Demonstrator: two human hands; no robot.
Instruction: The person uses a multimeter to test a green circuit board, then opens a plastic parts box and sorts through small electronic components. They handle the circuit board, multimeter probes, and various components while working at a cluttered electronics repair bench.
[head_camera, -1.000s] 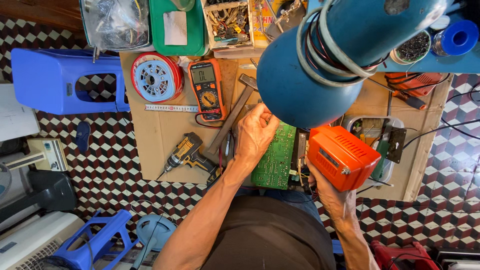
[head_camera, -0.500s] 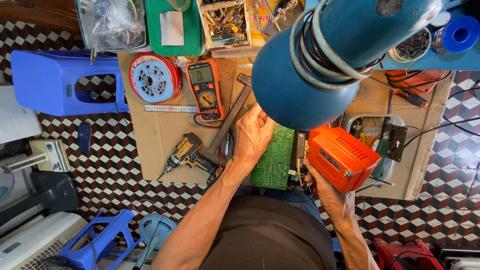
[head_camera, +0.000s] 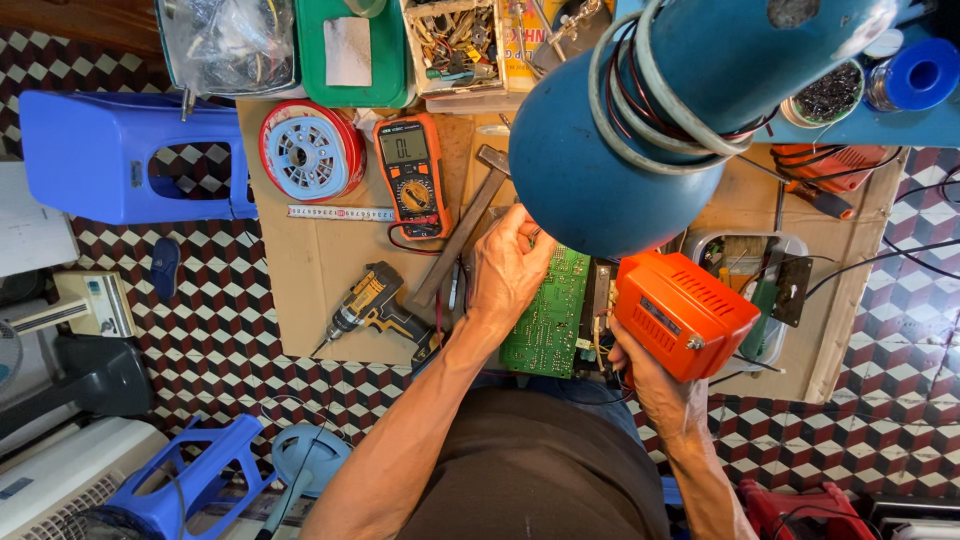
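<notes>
A green circuit board (head_camera: 552, 315) lies on the cardboard-covered bench (head_camera: 320, 270) in front of me. My left hand (head_camera: 508, 268) rests on the board's upper left edge, fingers curled toward the lamp; what the fingertips pinch is hidden. My right hand (head_camera: 650, 385) grips the handle of an orange pistol-shaped soldering gun (head_camera: 680, 312), held just right of the board. A big blue lamp shade (head_camera: 640, 140) wrapped with cable hangs over the board and hides its far end.
A wooden-handled hammer (head_camera: 462, 225), an orange multimeter (head_camera: 410, 172), a red-rimmed reel (head_camera: 310, 152), a ruler (head_camera: 340, 212) and a yellow cordless drill (head_camera: 372, 305) lie left of the board. An open metal chassis (head_camera: 750, 290) sits right. Blue plastic stools (head_camera: 110, 150) stand on the chequered floor.
My left hand has shifted slightly on the board's top edge, and the view has drifted a little. The soldering gun stays in my right hand.
</notes>
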